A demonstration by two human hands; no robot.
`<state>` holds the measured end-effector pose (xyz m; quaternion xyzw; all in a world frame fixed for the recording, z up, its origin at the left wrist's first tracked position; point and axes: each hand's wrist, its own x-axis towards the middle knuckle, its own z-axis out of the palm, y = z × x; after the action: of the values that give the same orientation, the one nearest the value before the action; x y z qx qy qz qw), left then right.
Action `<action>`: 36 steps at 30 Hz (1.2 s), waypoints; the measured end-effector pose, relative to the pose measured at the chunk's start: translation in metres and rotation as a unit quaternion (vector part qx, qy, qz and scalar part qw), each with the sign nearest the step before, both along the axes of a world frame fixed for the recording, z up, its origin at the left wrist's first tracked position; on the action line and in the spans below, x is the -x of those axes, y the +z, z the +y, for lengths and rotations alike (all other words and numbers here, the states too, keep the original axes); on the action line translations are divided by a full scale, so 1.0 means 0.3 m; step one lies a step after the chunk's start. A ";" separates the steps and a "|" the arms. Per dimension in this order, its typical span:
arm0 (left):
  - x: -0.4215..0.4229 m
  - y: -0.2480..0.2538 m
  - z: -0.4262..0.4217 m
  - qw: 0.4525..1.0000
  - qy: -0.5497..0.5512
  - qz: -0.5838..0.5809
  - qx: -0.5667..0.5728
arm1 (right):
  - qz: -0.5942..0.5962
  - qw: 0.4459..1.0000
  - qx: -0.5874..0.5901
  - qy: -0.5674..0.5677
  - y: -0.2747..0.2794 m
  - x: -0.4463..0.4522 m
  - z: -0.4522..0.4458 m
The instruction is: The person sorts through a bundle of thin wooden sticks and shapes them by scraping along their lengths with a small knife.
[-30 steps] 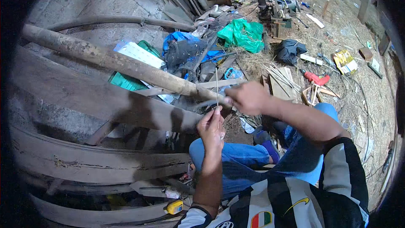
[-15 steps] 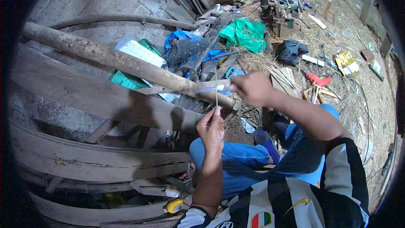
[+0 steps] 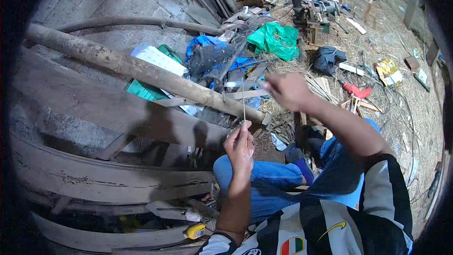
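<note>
My left hand (image 3: 240, 148) pinches the lower end of a thin wooden stick (image 3: 244, 106) between thumb and fingers, and the stick points upward. My right hand (image 3: 289, 90), closed, grips a knife (image 3: 236, 84) whose pale blade is smeared by motion. That blade lies sideways across the upper part of the stick; whether it touches I cannot tell. The knife's handle is hidden inside my fingers. Behind both hands runs a thick bamboo pole (image 3: 141, 71).
Wooden planks (image 3: 118, 174) form a slatted structure on the left, with a yellow bottle (image 3: 194, 230) near it. A green plastic bag (image 3: 276, 40), a black bag (image 3: 326, 60) and a red power drill (image 3: 355, 89) lie on the littered ground. Cables (image 3: 408, 118) trail at the right.
My right hand and the knife have moved up a little, and the blade now sits higher along the stick. The left hand still holds the stick, nearly in place.
</note>
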<state>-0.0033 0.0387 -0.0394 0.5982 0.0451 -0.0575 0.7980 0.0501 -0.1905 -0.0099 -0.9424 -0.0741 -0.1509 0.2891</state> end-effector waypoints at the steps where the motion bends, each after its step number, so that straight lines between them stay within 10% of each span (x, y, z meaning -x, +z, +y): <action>1: -0.006 0.007 -0.006 1.000 0.003 0.000 -0.004 | -0.027 0.999 0.021 0.038 0.000 0.024 0.040; 11: -0.018 0.003 -0.029 0.998 -0.025 -0.030 0.056 | -0.014 0.989 0.033 0.144 -0.033 0.108 0.127; 20: 0.014 -0.007 -0.007 1.000 0.009 -0.020 0.010 | 0.044 0.996 0.038 -0.070 -0.037 -0.068 -0.057; 30: -0.007 -0.015 -0.028 0.999 0.031 -0.030 -0.002 | -0.007 0.992 0.067 0.110 -0.039 0.064 0.093; 36: 0.022 -0.041 -0.014 0.998 0.034 -0.041 -0.042 | 0.013 0.999 0.031 -0.031 -0.027 -0.062 -0.052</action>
<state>-0.0100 0.0346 -0.0518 0.6314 0.0355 -0.0040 0.7747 0.0688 -0.2062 -0.0180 -0.9546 -0.0456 -0.1453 0.2560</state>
